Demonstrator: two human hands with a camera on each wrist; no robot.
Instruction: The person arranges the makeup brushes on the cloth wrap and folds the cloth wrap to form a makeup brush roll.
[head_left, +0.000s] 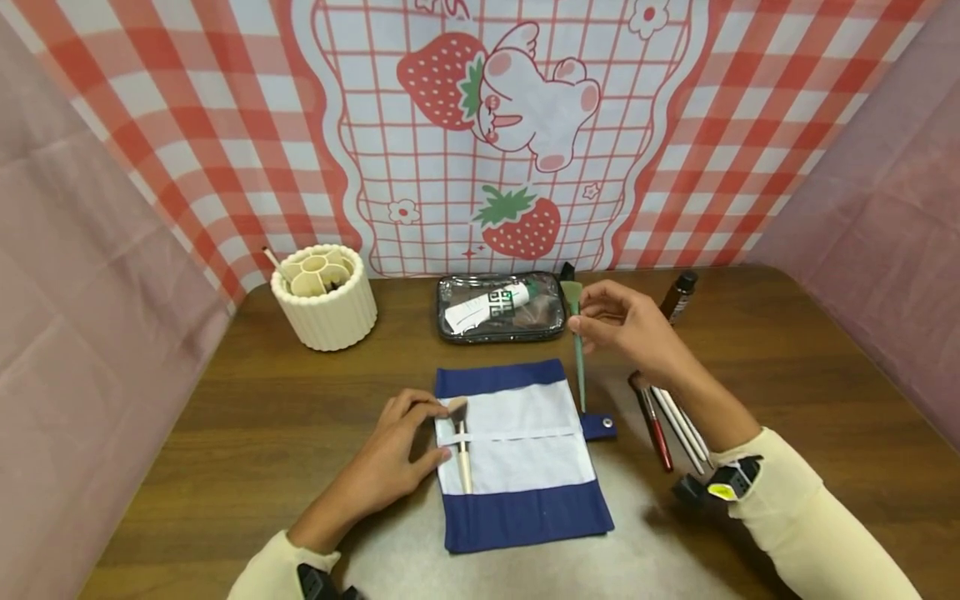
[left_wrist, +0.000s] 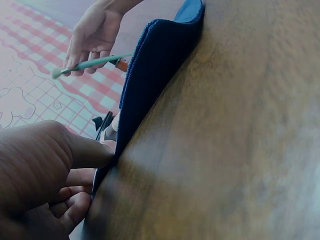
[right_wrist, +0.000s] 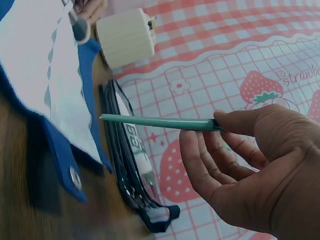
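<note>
My right hand (head_left: 633, 329) pinches a green makeup brush (head_left: 579, 367) between thumb and fingertips, near its bristle end. The brush hangs over the right side of an unrolled blue and white fabric brush roll (head_left: 528, 517), handle pointing down. In the right wrist view the green handle (right_wrist: 160, 122) sticks out from the fingertips. At the roll's left edge rests my left hand (head_left: 386, 450), its thumb and fingers touching the fabric. Beside those fingers a makeup brush with a pale handle (head_left: 464, 467) lies on the roll, tucked under the white elastic band (head_left: 525, 435).
Behind the roll lies a clear zip pouch (head_left: 551, 321) with a white tube (head_left: 480, 310). A cream ribbed holder (head_left: 330, 321) stands back left. On the right are a red-handled brush (head_left: 658, 437), several pale-handled ones (head_left: 678, 429) and a dark bottle (head_left: 678, 296).
</note>
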